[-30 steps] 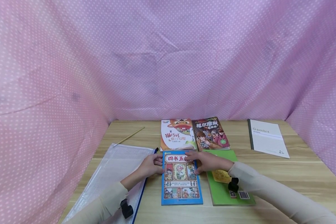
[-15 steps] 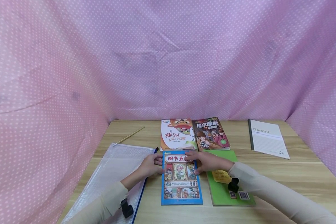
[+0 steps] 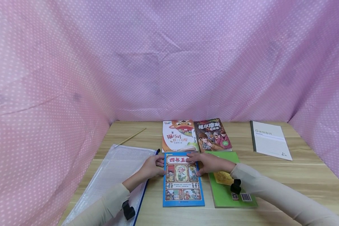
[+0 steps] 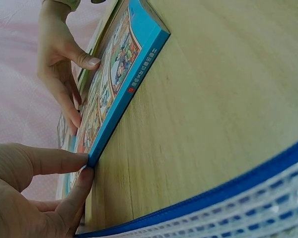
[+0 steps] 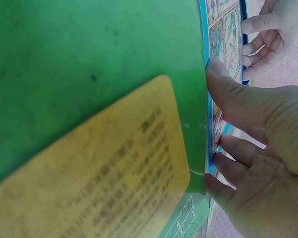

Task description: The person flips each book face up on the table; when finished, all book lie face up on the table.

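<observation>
Table (image 3: 308,175), wood grain, w/ pink dotted cloth (image 3: 169,62) hung round back and both sides. Count on it: 4 books, 1 notebook, 1 mesh pouch, 1 thin stick, 2 hands.

Mesh zip pouch (image 3: 113,175), clear/white w/ blue zipper edge, lies flat at the left; biggest item. Can't tell if anything is inside; it looks flat.

Green book (image 3: 228,194) lies right of centre, yellow panel and barcode on its cover, partly under the right forearm. Its left edge sits just beside the blue book.

Blue book (image 3: 183,191) lies flat at front centre, between pouch and green book. Cover: blue border, red Chinese title on a pale banner, comic-style panels of figures below. Spine blue w/ small print, seen in left wrist view (image 4: 134,82).

Notebook (image 3: 269,139), white, "Gambit" on cover, dark spine, lies far right, well apart from the rest.

Two more books at the back, side by side, touching: orange-and-white fox cover (image 3: 179,136) on the left, dark detective cover (image 3: 213,135) on the right. Both just behind the blue book.

Left hand (image 3: 152,166) pinches the blue book's top-left corner, thumb and forefinger narrow on the edge (image 4: 64,163).

Right hand (image 3: 209,163) grips the book's top-right edge, thumb at the side, fingers spread over the cover (image 5: 258,139), palm over the green book.

Stick (image 3: 130,137), thin, pale wood, lies slanted back left, beyond the pouch.
</observation>
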Tool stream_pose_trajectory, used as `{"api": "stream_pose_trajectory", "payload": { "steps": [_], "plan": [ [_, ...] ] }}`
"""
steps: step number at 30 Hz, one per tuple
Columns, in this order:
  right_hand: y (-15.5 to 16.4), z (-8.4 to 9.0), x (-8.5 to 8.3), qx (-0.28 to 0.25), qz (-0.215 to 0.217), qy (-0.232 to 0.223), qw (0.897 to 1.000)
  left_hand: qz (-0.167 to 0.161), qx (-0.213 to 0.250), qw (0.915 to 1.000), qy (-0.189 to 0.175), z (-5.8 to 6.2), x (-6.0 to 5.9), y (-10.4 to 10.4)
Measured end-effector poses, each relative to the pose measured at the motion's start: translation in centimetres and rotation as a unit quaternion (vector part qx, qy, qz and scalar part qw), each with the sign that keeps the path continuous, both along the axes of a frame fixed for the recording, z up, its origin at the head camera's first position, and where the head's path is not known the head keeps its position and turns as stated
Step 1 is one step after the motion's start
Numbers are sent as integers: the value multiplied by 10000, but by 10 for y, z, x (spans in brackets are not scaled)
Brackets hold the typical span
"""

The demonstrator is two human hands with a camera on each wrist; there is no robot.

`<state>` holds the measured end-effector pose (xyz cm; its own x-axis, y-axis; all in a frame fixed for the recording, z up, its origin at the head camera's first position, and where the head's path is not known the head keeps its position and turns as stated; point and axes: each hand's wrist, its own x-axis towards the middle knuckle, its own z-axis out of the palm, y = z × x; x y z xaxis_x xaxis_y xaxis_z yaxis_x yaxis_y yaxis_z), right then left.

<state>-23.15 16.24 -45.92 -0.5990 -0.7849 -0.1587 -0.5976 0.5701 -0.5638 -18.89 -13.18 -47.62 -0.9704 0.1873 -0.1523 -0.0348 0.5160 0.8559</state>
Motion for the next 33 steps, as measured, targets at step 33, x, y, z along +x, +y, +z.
{"api": "stream_pose_trajectory", "payload": {
  "steps": [33],
  "plan": [
    [75, 52, 7, 107, -1057, 336, 9938, -1223, 656, 9903, 24, 23, -3, 87]
  ]
}}
